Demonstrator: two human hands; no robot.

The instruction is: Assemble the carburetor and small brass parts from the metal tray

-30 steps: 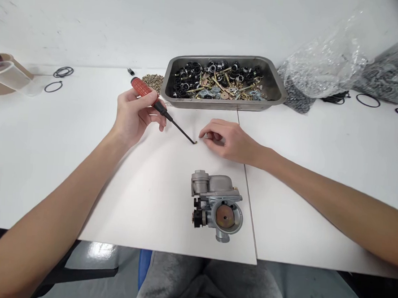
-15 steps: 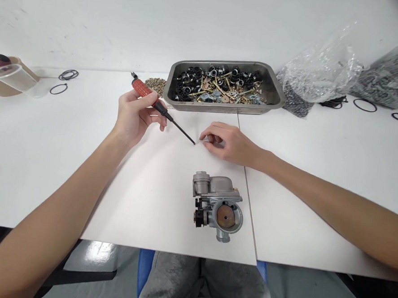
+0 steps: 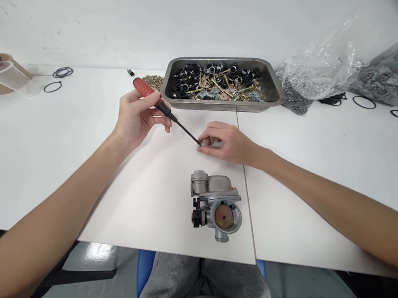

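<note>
My left hand (image 3: 135,118) grips a red-handled screwdriver (image 3: 164,108), its black shaft slanting down to the right. The tip meets the fingertips of my right hand (image 3: 226,142), which rests on the white table (image 3: 66,159) with thumb and forefinger pinched on something too small to name. A grey metal carburetor (image 3: 216,205) lies on the table a little nearer to me, below my right hand, touched by neither hand.
A steel tray (image 3: 273,88) of black and brass small parts stands behind my hands. A heap of small screws (image 3: 152,80) lies left of it. Plastic bags (image 3: 325,67) of black rings sit at the right, loose O-rings (image 3: 52,86) and a clear cup (image 3: 11,78) at the far left.
The screwdriver tip and my right fingertips have come together; my right hand's thumb and forefinger have closed into a pinch at the tip. The carburetor has not moved.
</note>
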